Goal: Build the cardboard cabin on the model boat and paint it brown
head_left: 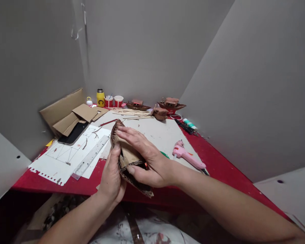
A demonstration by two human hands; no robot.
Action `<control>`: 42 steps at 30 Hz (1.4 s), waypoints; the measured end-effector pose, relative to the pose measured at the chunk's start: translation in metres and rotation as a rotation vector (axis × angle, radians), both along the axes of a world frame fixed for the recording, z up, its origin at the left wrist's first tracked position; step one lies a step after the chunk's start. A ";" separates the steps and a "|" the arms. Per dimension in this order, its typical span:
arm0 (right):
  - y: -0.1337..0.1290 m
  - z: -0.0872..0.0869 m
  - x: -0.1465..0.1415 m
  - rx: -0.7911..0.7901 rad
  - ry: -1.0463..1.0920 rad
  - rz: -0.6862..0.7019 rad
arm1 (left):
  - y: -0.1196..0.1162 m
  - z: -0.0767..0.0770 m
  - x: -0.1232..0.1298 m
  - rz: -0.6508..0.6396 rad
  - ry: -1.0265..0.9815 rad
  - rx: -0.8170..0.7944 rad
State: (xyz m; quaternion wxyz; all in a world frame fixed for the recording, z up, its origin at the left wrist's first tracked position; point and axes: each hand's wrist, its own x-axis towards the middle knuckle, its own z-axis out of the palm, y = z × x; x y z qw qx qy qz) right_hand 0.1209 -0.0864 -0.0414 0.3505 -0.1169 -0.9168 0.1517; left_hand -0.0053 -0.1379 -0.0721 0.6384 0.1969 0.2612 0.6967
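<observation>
A brown cardboard piece with dark corrugated edges (129, 153) is held tilted above the front of the table. My left hand (113, 174) grips it from the left and below, thumb against its side. Across its top and right side lies my right hand (148, 157), fingers near the upper end and thumb pressing the lower opening. To the right, a pink glue gun (189, 156) rests on a grey board (162, 135). Left of the hands are a clear ruler (90, 157) and a drawing on white paper (63, 152).
Small brown model boats (171, 103) stand at the back near thin wooden sticks (132, 112), red and white cups (118, 101) and a yellow bottle (100, 98). Folded cardboard (63, 110) leans at the left above a dark phone (73, 134). Grey walls enclose the red table (218, 166).
</observation>
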 end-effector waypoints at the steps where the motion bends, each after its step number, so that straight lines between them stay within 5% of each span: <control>1: 0.001 -0.001 0.001 -0.003 0.009 0.001 | -0.001 0.001 0.002 0.003 0.006 -0.011; 9: 0.006 0.011 0.019 -0.167 -0.063 -0.027 | 0.006 0.009 0.001 -0.083 -0.048 -0.236; 24: 0.008 -0.005 0.019 -0.144 0.040 -0.008 | 0.006 0.001 0.000 -0.130 -0.097 -0.114; 33: 0.010 -0.011 0.012 -0.183 0.099 -0.043 | 0.005 0.000 0.001 -0.122 -0.068 -0.192; 42: -0.001 0.007 0.031 -0.241 0.117 -0.068 | 0.010 0.005 -0.030 -0.341 -0.187 -0.183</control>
